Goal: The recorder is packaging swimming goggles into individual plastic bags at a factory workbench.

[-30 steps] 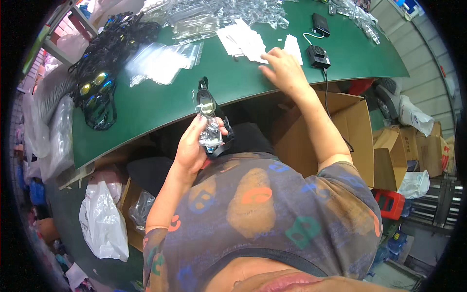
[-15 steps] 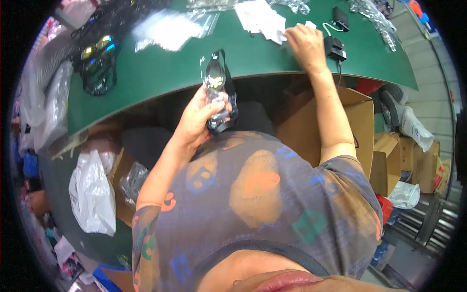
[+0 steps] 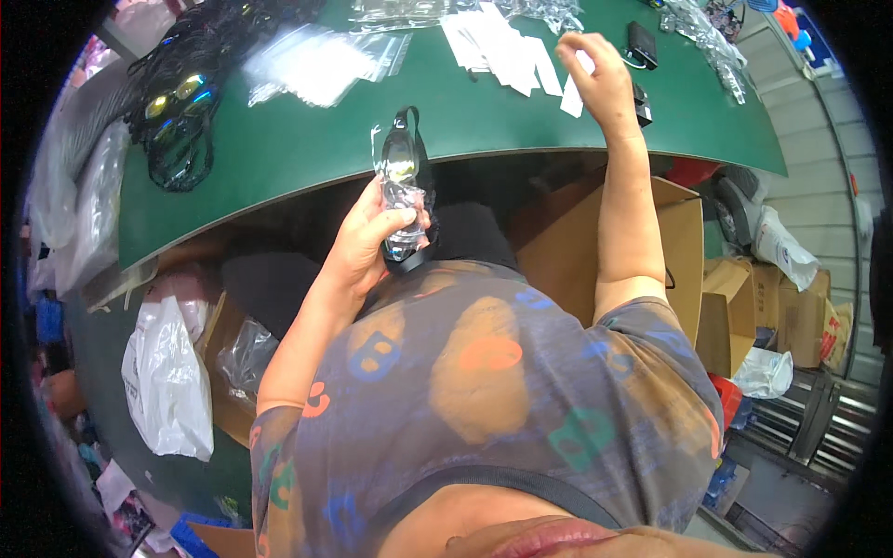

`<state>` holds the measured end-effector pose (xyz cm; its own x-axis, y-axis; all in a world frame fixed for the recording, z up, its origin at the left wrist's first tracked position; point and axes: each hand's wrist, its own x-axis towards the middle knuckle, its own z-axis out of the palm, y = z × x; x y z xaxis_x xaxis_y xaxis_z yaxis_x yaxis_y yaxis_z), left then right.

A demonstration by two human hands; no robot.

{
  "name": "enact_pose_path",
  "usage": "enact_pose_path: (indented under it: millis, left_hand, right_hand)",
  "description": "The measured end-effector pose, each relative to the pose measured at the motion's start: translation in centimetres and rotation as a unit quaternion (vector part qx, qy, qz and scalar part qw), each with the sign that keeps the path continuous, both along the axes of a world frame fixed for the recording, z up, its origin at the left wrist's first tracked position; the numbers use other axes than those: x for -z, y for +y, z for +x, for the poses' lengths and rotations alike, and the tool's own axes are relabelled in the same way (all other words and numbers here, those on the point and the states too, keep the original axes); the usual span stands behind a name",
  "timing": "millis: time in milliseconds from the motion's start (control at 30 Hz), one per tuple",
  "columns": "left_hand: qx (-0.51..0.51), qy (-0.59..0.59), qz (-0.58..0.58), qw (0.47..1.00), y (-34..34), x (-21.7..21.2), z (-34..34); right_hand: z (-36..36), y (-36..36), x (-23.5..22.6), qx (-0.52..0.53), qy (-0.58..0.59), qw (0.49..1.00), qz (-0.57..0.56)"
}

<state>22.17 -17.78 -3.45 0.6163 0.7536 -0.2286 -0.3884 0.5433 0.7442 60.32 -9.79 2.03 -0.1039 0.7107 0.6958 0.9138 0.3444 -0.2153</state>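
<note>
Head view: left hand [image 3: 367,244] closed around swim goggles [image 3: 402,191], held upright over near edge of green worktop [image 3: 307,149]. Right hand [image 3: 603,82] raised over far right of worktop, fingers pinching white paper slip [image 3: 571,91]. More white slips [image 3: 498,45] just left. Goggle pile [image 3: 172,116] far left. Cardboard box [image 3: 670,251] under worktop, right.

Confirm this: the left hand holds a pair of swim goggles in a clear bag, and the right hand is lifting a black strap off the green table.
Not quite. The head view shows the right hand lifting a white paper slip, not a black strap, off the green table. The rest stands: the left hand holds a pair of swim goggles in a clear bag.
</note>
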Motion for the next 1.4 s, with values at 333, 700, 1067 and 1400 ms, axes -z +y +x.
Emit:
enact_pose_path:
  millis: [333, 700, 1067, 1400]
  left_hand:
    - [0.0, -0.01, -0.005, 1.0, 0.5, 0.1, -0.2]
    - [0.019, -0.017, 0.015, 1.0, 0.1, -0.2, 0.3]
    - [0.037, -0.101, -0.002, 0.994, -1.0, 0.0, -0.1]
    - [-0.019, -0.014, 0.043, 0.999, -1.6, -0.3, -0.8]
  right_hand:
    - [-3.4, -8.1, 3.7, 0.135, -0.204, 0.952, -0.185]
    - [-4.8, -10.4, -0.9, -0.175, 0.299, 0.924, -0.158]
    - [-15.3, -5.1, -6.0, -0.361, 0.103, 0.87, -0.318]
    - [-17.8, -3.3, -1.1, -0.232, 0.031, 0.962, -0.142]
